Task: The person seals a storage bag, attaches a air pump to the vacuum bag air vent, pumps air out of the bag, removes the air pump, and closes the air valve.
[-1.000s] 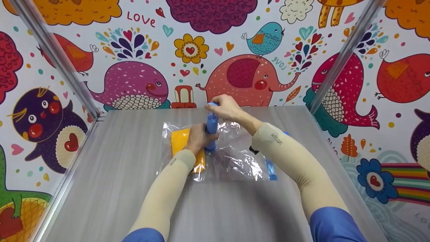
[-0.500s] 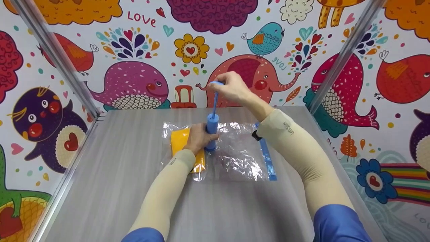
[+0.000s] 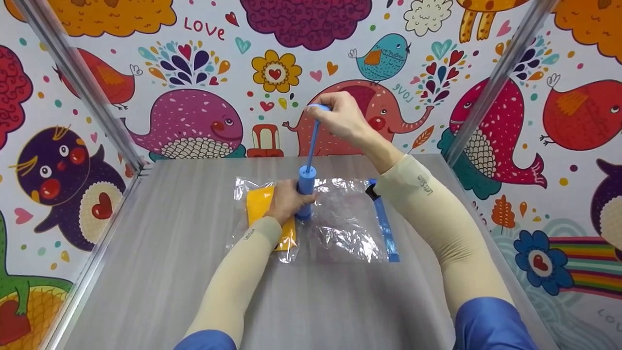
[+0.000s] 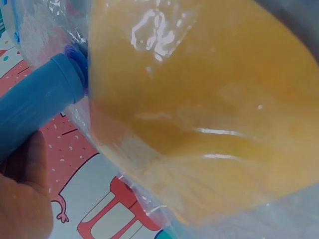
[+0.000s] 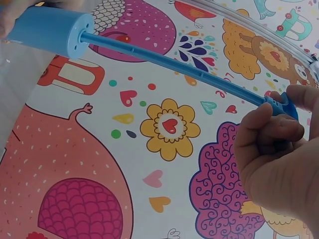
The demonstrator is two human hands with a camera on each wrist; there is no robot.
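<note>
A blue hand pump (image 3: 306, 181) stands nearly upright on a clear plastic bag (image 3: 347, 209). My left hand (image 3: 285, 200) grips its barrel from the left. Above it, my right hand (image 3: 344, 116) holds the pump handle (image 5: 286, 107), with the thin blue rod (image 5: 199, 74) drawn far out of the barrel. A folded yellow item (image 3: 258, 201) lies inside the bag's left part, partly behind my left hand. The left wrist view shows the pump's foot against a purple-blue ring (image 4: 77, 62) on the bag, beside the yellow item.
A blue zip strip (image 3: 387, 231) runs along the bag's right edge, with a black piece (image 3: 372, 191) near my right sleeve. The grey table (image 3: 160, 272) is bounded by walls printed with cartoon animals and by metal corner posts (image 3: 90, 92).
My right hand has risen from just above the barrel, pulling the handle up and slightly right so the rod shows. The left hand, barrel and bag stay in place.
</note>
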